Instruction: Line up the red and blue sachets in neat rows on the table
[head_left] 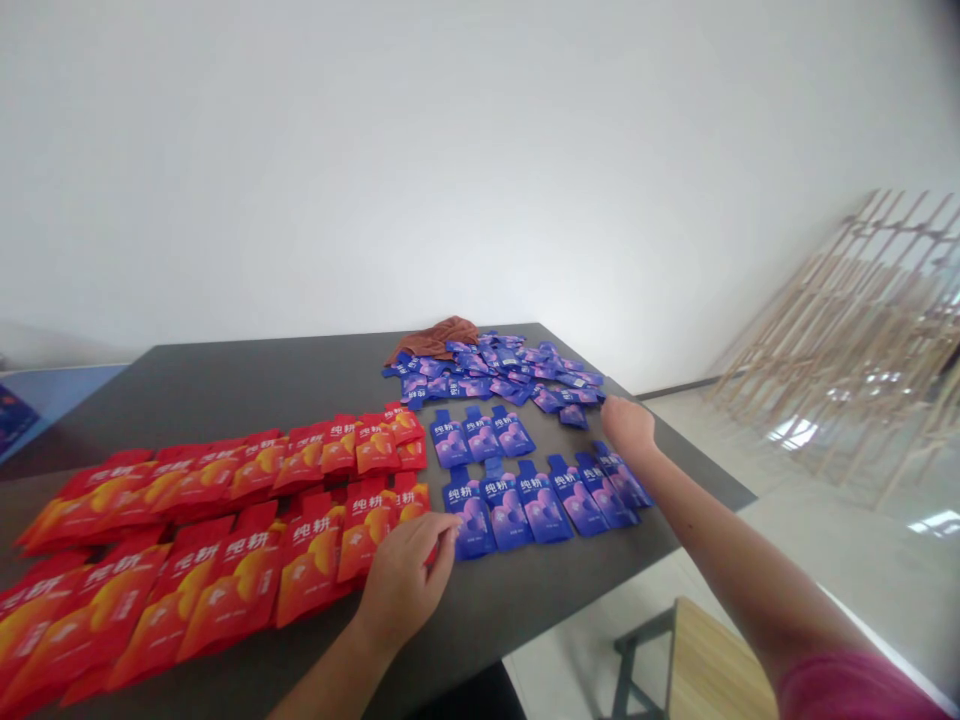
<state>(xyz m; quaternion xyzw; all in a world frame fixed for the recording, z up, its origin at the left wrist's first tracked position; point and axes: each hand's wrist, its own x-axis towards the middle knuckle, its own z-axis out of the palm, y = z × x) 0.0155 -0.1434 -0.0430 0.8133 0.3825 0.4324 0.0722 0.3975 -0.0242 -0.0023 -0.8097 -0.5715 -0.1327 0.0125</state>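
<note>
My left hand (409, 570) is at the front middle of the table, its fingers curled and thumb close to the index tip. Its fingertips are at the left edge of the nearest blue pouch (469, 520); whether they pinch it is hidden. Further right, my right hand (628, 425) is stretched out at the right side of a loose heap of blue pouches (510, 365). Its fingers are turned away and hidden. Between the hands, blue spouted pouches lie face up in two rows, with three in the back row (480, 437) and several in the front row (544, 505).
Red pouches (311, 560) lie overlapping in two rows along the left of the dark table (285, 372). A brown cloth (439, 340) sits behind the blue heap, near the white wall. A wooden stool (712, 665) stands below the right edge; wooden racks (862, 320) lean far right.
</note>
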